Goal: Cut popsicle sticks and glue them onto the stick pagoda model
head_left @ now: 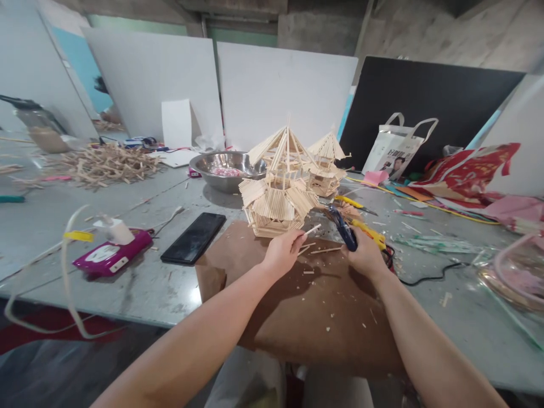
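Note:
My left hand (284, 250) is closed in a pinch on a short pale wooden stick (313, 229), just in front of a pagoda-like model built of thin sticks (276, 204). My right hand (366, 253) is wrapped round a dark blue-handled tool (343, 228); its tip points toward the model, and I cannot make out its exact kind. Beside that hand lies a yellow tool (370, 233), partly hidden. Loose sticks lie between my hands on a brown board (314, 317). A second, similar stick model (328, 164) stands behind the first.
A steel bowl (225, 175) stands behind the near model's left side. To the left are a black phone (194, 238), a purple power strip (113, 255) with a white cord, and a heap of sticks (110, 164). Right are a yellow-handled cutter (351, 201), a black cable (429, 277) and a white bag (393, 148).

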`<state>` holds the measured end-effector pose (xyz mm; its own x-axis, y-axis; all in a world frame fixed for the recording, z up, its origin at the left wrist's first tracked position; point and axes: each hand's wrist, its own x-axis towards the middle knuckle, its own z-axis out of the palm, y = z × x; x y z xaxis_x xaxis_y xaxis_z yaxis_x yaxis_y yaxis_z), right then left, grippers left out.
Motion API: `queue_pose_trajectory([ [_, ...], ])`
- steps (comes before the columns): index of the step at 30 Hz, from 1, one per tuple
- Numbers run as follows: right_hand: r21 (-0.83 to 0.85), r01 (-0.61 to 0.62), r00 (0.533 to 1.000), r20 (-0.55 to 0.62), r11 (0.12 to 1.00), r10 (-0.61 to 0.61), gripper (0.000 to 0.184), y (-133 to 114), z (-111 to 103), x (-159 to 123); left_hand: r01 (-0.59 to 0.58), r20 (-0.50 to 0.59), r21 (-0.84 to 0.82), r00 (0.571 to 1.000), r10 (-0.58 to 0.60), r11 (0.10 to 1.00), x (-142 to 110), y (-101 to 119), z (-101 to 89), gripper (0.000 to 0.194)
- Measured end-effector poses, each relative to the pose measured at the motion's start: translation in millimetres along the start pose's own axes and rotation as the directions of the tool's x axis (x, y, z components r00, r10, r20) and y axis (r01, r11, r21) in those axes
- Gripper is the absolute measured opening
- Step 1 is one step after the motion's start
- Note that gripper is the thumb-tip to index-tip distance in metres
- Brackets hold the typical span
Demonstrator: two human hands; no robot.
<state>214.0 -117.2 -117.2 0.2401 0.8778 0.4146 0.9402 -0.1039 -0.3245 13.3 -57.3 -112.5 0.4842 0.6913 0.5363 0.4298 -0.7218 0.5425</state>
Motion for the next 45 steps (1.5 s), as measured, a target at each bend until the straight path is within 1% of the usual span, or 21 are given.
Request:
queue_pose_trajectory([
  [3,0.025,0.062,0.998,0.027,0.998,-0.063,0.048,-2.7,0.6,-1.7,0.014,-0.008,-0.003,1.000,-0.014,1.000,0.3,0.2,0.2,0.026],
  [7,0.018,0.073,0.993,0.095,0.997,-0.074,0.056,-9.6,-0.1,-4.0,-0.005,-0.014,-0.041,1.000,0.004,0.999,1.0,0.6,0.2,0.025],
  [10,0.021,0.082,0.991,0.103,0.996,-0.084,0.059,-12.9,-2.1,-4.6,-0.018,-0.015,-0.058,1.000,0.017,0.998,1.3,0.2,0.2,0.023],
  [16,0.026,0.098,0.990,0.101,0.995,-0.100,0.056,-14.1,-4.0,-4.9,-0.024,-0.008,-0.080,1.000,0.024,0.997,1.0,-1.3,1.1,0.023],
  [23,0.029,0.125,0.985,0.120,0.992,-0.127,0.056,-15.2,-4.4,-5.8,-0.021,0.007,-0.061,1.000,0.021,0.998,1.0,-0.5,0.4,0.023],
  [34,0.030,0.113,0.986,0.121,0.993,-0.116,0.051,-16.1,-5.0,-6.8,-0.042,0.006,-0.060,0.999,0.042,0.997,1.2,-2.2,1.1,0.024],
  [45,0.007,0.091,0.983,0.156,0.996,-0.091,0.049,-18.6,-7.1,-6.8,-0.039,0.009,-0.058,0.999,0.040,0.998,1.1,-1.5,0.6,0.023],
])
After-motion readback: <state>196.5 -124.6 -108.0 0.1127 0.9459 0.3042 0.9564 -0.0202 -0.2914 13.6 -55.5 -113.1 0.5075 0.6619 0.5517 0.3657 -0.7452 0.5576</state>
